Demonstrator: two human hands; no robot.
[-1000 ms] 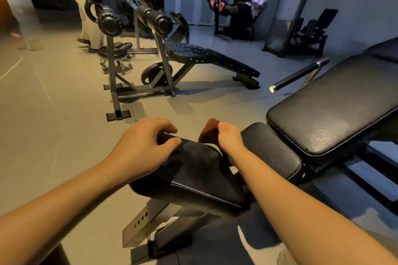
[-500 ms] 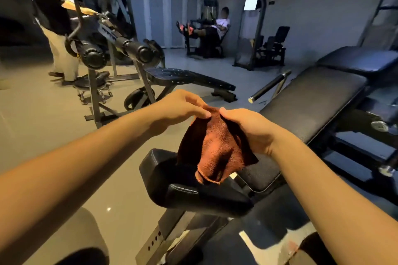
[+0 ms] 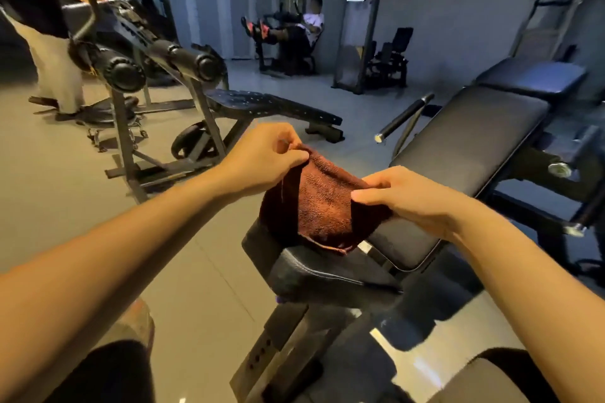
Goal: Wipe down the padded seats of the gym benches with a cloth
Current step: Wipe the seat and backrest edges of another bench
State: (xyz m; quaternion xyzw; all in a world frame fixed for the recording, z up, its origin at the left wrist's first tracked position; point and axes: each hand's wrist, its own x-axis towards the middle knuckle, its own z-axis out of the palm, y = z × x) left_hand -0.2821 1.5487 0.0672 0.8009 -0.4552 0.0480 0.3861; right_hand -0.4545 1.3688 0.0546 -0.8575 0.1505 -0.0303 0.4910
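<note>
I see my left hand (image 3: pixel 262 157) and my right hand (image 3: pixel 409 203) both raised in front of me, holding the brown cloth (image 3: pixel 324 206) between them. The left fingers (image 3: pixel 294 154) are curled and pinch the upper far corner of the cloth; the right fingers (image 3: pixel 370 198) are also curled, with the thumb on top, and pinch the near right edge. The cloth hangs down from the two grips, loose and folded, directly above the black seat surface (image 3: pixel 327 275); its lower hem reaches the top of this pad, but I cannot tell if it touches.

Just behind the seat surface the long back pad (image 3: pixel 468 141) rises away to the right; a smaller dark pad (image 3: pixel 530 77) stands beyond its far end. A dark bar with a pale end cap (image 3: pixel 402 118) sticks out beside the back pad, on its left.

To the left, well apart, stands another bench (image 3: pixel 271 105) with round roller pads (image 3: pixel 199 62) on a metal frame; a standing person (image 3: pixel 49 52) is behind it at the left edge. At the back wall a seated person (image 3: pixel 307 26) is on a machine, and a tall weight machine (image 3: pixel 357 39) stands near. The floor (image 3: pixel 65 173) is of pale tiles.
</note>
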